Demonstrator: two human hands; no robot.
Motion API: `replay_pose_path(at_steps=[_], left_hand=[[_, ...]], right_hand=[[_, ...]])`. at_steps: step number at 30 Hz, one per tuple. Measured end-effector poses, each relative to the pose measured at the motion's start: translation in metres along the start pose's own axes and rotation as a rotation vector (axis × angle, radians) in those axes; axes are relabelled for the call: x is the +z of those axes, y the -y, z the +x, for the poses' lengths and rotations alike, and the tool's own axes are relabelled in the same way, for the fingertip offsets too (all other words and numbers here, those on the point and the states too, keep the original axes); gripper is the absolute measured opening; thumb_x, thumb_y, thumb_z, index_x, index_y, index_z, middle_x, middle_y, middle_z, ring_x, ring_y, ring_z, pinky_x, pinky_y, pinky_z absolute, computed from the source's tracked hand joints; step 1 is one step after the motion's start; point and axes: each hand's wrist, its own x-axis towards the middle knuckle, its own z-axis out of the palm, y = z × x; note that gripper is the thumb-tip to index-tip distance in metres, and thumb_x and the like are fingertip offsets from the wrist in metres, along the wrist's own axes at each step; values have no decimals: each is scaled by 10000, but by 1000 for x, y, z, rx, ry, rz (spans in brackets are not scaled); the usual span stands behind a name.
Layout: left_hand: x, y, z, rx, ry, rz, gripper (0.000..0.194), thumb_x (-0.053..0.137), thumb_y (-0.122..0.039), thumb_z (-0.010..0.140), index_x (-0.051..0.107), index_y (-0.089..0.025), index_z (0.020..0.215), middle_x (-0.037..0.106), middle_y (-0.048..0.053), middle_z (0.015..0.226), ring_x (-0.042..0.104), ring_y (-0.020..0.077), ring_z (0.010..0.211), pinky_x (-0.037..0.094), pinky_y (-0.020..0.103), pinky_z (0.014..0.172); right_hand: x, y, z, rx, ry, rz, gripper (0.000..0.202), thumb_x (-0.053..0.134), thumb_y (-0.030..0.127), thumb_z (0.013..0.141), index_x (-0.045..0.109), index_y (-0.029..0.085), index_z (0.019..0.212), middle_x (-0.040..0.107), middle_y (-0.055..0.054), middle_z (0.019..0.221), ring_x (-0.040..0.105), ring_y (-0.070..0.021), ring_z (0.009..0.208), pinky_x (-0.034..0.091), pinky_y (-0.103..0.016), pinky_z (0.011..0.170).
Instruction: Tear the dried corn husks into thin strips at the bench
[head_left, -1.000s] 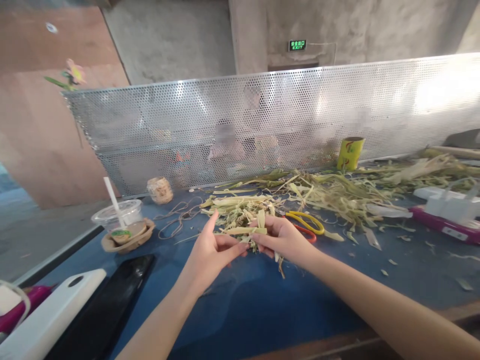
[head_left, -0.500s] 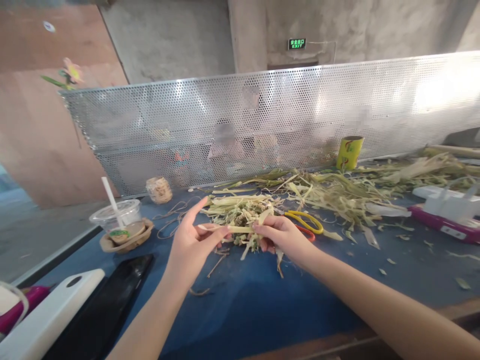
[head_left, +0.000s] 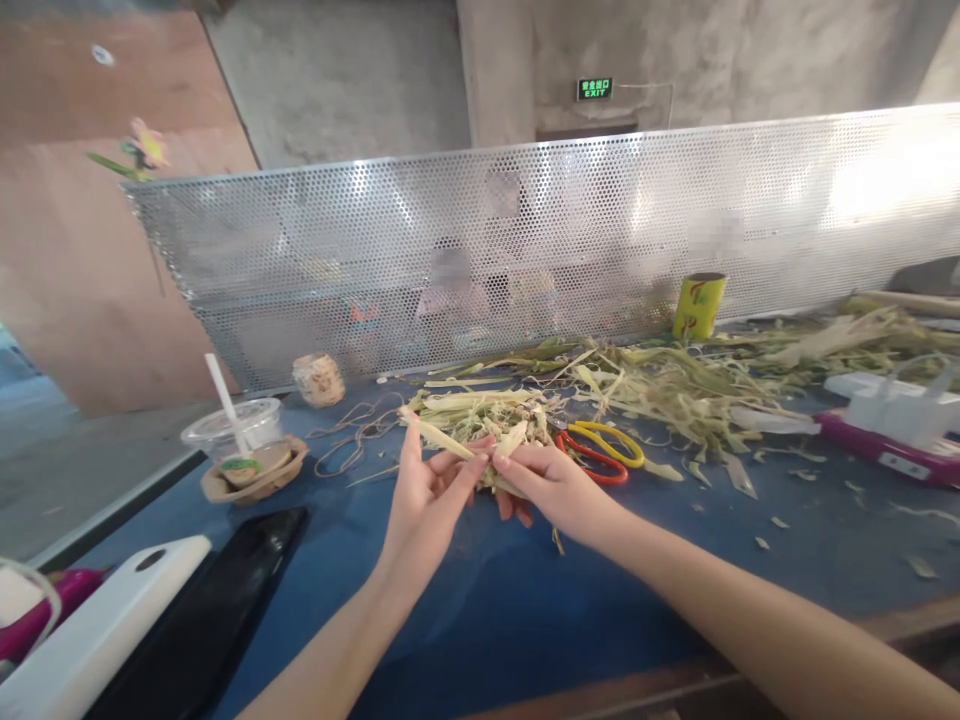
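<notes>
A pale corn husk strip runs between my two hands, slanting up to the left. My left hand is closed on it, thumb pressed near the middle, with the strip's far end by my raised forefinger. My right hand pinches the strip close to the left thumb, and a short leafy end sticks up there. Just behind my hands lies a pile of husk pieces, partly hidden by them. Scissors with red and yellow handles lie right of my right hand.
At left stand a plastic cup with straw in a small basket, a black phone, a white device and a twine roll. More husks, a yellow can and a power strip are right. A perforated metal screen rises behind.
My hands have come closer together, the left one moving right. The husk strip, level between them before, now slants up leftward. More of the scissors' red handle shows.
</notes>
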Motion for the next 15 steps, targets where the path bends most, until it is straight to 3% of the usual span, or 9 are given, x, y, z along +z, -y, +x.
replay_pose_path(at_steps=[4,7,9,12,15], left_hand=[[0,-2,1,-39,10,48,966,674,-230,699,18,-162,1405,633,-11,636,487,90,506,394,197,455],[0,-4,-1,-27,-15,66,981,680,-213,690,12,-147,1406,596,-40,565,456,77,466,385,194,449],[1,-5,-2,-22,1,53,1001,687,-203,683,-3,-159,1406,604,-38,570,496,86,486,404,191,464],[1,-7,-3,-17,50,17,1043,697,-189,676,-52,-194,1403,668,11,703,611,137,675,485,224,607],[-1,-10,-4,-1,90,39,1093,699,-191,677,-130,-221,1390,691,33,768,643,165,709,510,284,678]], right_hand=[[-1,2,-1,-63,-204,-208,244,496,336,817,695,198,846,588,-39,811,527,-137,663,451,-283,649],[-1,3,-2,-75,-323,-261,242,586,297,757,687,283,977,527,-54,983,520,-196,918,421,-363,862],[-2,4,-4,-54,-374,-308,206,614,333,736,701,329,923,480,-55,1114,442,-249,1074,331,-440,964],[-3,5,-7,-23,-411,-392,188,627,435,712,706,378,872,302,10,1363,233,-345,1240,172,-556,1012],[-8,4,-8,-41,-336,-376,222,610,479,715,697,390,899,202,65,1435,82,-367,1303,79,-580,1024]])
